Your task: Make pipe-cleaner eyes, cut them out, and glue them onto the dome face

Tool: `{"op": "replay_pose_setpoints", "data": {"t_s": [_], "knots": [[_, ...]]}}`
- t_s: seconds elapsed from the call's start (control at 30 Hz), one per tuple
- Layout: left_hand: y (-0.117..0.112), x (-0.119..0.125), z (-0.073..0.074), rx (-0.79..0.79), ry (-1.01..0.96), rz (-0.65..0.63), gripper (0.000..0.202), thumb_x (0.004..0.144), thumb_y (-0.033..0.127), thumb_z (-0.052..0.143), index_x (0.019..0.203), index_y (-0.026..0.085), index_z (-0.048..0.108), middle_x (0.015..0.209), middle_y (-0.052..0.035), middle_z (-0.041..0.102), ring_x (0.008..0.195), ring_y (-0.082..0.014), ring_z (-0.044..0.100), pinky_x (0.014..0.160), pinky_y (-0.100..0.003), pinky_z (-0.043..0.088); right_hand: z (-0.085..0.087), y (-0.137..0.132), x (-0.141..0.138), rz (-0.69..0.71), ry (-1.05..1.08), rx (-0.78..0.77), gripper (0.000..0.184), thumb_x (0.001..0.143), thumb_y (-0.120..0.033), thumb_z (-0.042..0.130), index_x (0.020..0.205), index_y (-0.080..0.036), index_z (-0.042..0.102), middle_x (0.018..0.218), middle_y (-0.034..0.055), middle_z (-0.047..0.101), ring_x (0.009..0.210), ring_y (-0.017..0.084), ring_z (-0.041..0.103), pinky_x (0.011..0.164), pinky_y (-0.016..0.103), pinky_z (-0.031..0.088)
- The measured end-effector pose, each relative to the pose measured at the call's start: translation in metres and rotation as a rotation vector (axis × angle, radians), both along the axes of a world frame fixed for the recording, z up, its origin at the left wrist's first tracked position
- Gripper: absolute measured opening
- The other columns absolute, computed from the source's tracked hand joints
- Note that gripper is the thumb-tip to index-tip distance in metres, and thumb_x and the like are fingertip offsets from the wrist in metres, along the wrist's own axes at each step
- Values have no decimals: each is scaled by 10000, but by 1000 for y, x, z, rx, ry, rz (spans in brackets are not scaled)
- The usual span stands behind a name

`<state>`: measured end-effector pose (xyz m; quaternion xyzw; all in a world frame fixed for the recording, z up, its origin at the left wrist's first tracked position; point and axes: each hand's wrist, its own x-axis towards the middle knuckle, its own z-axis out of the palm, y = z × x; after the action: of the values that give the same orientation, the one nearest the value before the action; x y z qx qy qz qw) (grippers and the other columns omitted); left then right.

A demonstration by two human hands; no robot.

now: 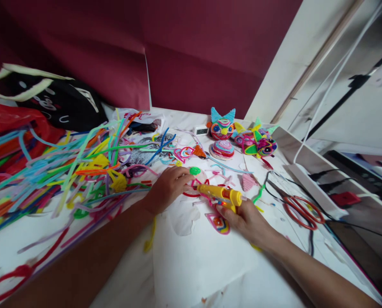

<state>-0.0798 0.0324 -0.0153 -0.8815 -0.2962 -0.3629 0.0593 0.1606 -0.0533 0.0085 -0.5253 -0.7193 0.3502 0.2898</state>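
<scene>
My right hand point(244, 219) grips a yellow glue gun point(218, 192), its nozzle pointing left. The nozzle is over a round, pale piece with a red rim point(193, 194), at the tips of my left hand point(172, 187). My left fingers are curled together at the left edge of this piece; the fingertips are partly hidden. A green pipe-cleaner spiral point(195, 170) lies at the far side of the piece. Just below the glue gun is a teardrop-shaped coil of pink, yellow and orange pipe cleaner point(219, 223). A pink triangle point(247, 182) lies to the right.
Loose pipe cleaners point(59, 167) heap on the left. At the back stand a blue-eared pipe-cleaner figure point(222, 125), a striped dome point(222, 149) and a colourful masklike figure point(258, 141). Orange-handled scissors point(301, 210), cables and a white power strip point(319, 192) are at right; a black bag point(56, 100) sits back left.
</scene>
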Motion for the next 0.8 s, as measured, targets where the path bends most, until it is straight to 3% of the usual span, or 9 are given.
{"op": "replay_pose_setpoints", "data": {"t_s": [0.5,0.8], "knots": [[1,1,0,49,-27,-16,212,935,295,522,1012,153,660,978,-82,645,915,-191,609,813,-323,494,-6,4,2,-38,12,36,187,883,-324,509,732,-218,480,533,-71,292,497,100,299,441,237,236],[2,1,0,64,-35,-23,216,941,295,512,1011,154,659,972,-78,645,920,-188,612,816,-317,491,-7,3,2,-47,-2,33,219,892,-332,501,718,-216,437,561,-65,309,515,99,320,457,236,268]]}}
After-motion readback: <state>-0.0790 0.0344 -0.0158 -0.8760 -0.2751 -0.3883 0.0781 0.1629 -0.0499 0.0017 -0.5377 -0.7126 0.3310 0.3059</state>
